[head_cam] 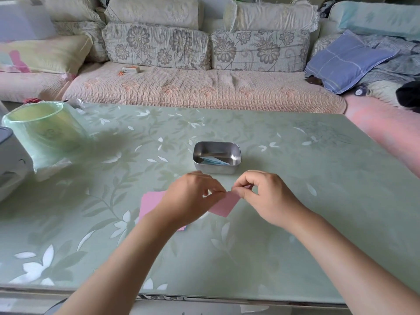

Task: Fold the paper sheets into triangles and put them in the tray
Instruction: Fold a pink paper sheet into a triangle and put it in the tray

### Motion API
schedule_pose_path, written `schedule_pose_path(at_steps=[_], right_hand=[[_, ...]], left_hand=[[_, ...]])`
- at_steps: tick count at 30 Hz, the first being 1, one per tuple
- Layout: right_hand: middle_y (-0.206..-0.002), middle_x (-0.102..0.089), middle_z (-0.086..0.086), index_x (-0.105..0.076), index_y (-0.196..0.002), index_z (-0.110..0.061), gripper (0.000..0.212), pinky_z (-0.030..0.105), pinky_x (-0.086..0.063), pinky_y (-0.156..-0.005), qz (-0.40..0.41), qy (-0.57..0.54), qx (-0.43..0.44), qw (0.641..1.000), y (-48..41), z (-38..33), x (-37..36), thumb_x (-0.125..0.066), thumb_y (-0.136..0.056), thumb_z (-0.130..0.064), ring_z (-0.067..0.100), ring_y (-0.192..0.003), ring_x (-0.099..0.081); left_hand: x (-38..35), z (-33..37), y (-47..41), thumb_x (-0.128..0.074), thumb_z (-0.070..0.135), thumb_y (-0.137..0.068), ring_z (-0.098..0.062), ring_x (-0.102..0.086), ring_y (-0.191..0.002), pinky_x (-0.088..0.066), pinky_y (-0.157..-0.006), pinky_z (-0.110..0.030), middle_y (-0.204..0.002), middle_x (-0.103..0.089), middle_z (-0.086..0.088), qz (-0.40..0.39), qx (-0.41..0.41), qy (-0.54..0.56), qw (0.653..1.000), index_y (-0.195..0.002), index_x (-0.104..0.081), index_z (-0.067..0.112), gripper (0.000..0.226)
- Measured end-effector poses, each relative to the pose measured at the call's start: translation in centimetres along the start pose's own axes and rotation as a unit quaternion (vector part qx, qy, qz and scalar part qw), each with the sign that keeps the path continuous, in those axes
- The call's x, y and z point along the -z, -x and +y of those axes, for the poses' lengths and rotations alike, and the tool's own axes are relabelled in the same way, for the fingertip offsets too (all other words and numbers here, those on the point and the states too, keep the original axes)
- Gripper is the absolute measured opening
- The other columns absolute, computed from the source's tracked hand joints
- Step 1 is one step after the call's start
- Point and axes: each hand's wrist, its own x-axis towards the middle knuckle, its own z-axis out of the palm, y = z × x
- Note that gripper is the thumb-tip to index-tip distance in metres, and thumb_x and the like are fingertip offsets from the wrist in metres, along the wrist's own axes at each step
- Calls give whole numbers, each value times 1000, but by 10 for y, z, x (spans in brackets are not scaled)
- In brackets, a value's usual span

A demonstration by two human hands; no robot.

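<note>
Both my hands are raised just above the table (pixel 306 201), close together near its middle. My left hand (pixel 193 196) pinches the upper corner of a pink sheet (pixel 225 204) between thumb and fingertips, the other fingers curled. My right hand (pixel 263 194) pinches the same corner from the other side, so the fingertips of both hands nearly meet there. The sheet hangs below that pinch, its lower point near the tabletop; I cannot tell whether it touches. I cannot tell whether a fold has been pressed in.

More pink paper (pixel 151 203) lies flat on the table under my left wrist and forearm, largely hidden by them. A thin blue edge shows at its near corner.

The metal tray (pixel 216 169) stands on the table just beyond my hands, apart from them. A folded pale blue paper (pixel 214 160) lies inside it, on the bottom.

At the far left of the table stands a green bin with a plastic liner (pixel 45 133), and beside it a white appliance (pixel 11 164), cut off by the frame. A sofa (pixel 204 87) runs behind the table, with a small box (pixel 131 69) on its seat and a blue pillow (pixel 345 60) at its right end.
</note>
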Motion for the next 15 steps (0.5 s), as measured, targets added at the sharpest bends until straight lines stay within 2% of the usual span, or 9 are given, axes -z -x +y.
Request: schedule_pose_path(at_steps=[6,8,10,12,15], right_hand=[[-79,-65,-14,-64,-78,-29,15,32,-50,-72,47,19,-25,998,-3,9,2,-68,-91,-22,11,-75,-61],[-81,-64,-13,-63,-80,-29,15,36,-51,-72,65,27,-24,997,-3,10,4,-66,-92,-22,12,-74,-60],[-84,-63,-14,-62,-83,-30,12,38,-51,-71,82,43,-13,996,-3,10,4,-65,-92,-21,13,-73,-59],[-90,-61,-16,-62,-92,-30,11,38,-51,-73,82,62,11,995,-2,9,3,-65,-91,-19,12,-72,-59],[-109,-54,-18,-62,-113,-30,37,30,-51,-80,44,89,56,993,2,4,1,-67,-84,-7,7,-81,-57]], left_hand=[[7,-13,-1,-66,33,-89,-2,-54,-81,-47,-65,-27,-75,-63,20,5,39,-46,998,-81,-71,35,10],[8,-16,-1,-65,33,-89,0,-55,-79,-44,-62,-20,-71,-61,25,9,72,-40,997,-80,-71,36,11],[7,-17,-2,-64,31,-89,2,-58,-73,-42,-57,-12,-71,-65,24,20,138,29,990,-81,-71,35,11],[2,-15,-5,-64,27,-87,0,-60,-61,-43,-53,-12,-73,-71,16,44,223,153,962,-80,-70,30,10],[-4,-7,-7,-64,20,-87,-5,-61,-56,-41,-49,-15,-72,-72,6,49,316,302,898,-79,-69,22,10]])
